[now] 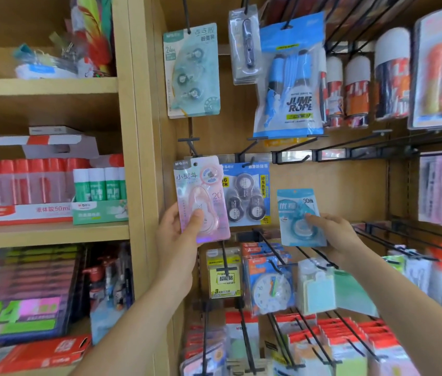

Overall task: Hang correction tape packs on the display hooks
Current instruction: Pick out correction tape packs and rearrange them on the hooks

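**Head view of a stationery display, both hands raised to the hook panel.** The left hand (177,234) grips a pink correction tape pack (201,196) near its lower edge, thumb across the blister front and fingers behind. The pack is upright, with its punched hole just beneath the upturned tip of a black wire hook (193,149); whether the wire has entered the hole cannot be told. The right hand (335,236) pinches a blue correction tape pack (300,217) at its lower right, thumb on the front. It holds the pack free in front of the bare backboard, below an empty hook (302,159) and apart from it. Between the two held packs a dark blue multipack (247,192) hangs on its own hook, its left edge overlapped in view by the pink card. The step in hand is judged to be threading the pink pack. Several things could go wrong from here. The hole is small and the grip sits low on the card, so the top may flex and slide past the tip rather than over it. A pack let go before the hole clears the upturn would probably fall among the crowded hooks below. The pink card could also nudge the multipack askew — and with attention on the left, the one-handed pinch on the blue pack may slacken.
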